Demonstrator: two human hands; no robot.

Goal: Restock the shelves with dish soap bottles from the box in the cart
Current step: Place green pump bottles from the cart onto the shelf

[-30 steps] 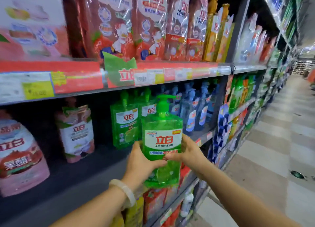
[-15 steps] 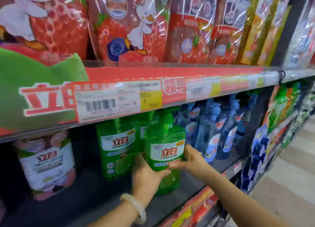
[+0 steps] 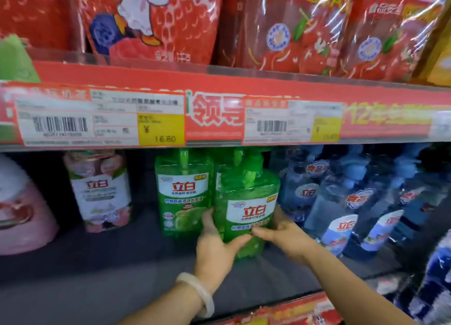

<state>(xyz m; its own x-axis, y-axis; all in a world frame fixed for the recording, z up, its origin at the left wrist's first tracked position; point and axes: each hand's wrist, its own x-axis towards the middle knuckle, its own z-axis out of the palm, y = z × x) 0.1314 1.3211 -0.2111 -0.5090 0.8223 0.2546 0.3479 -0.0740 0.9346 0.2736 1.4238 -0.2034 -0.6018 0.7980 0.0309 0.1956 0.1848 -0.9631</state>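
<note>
Hands, left [image 3: 214, 249] and right [image 3: 288, 237], clasp green soap bottle [image 3: 246, 207]; shelf edge [image 3: 219, 114] hides its pump.

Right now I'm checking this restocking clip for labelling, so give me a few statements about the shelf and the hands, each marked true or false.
1. Both hands hold the green pump-top dish soap bottle. True.
2. The left hand wears a pale bangle on its wrist. True.
3. Clear blue plastic bottles stand left of the held bottle. False: they stand to its right.
4. The yellow price tag reads 26.80. False: it reads 16.80.
5. The right hand hangs idle. False: it grips the bottle.
</note>
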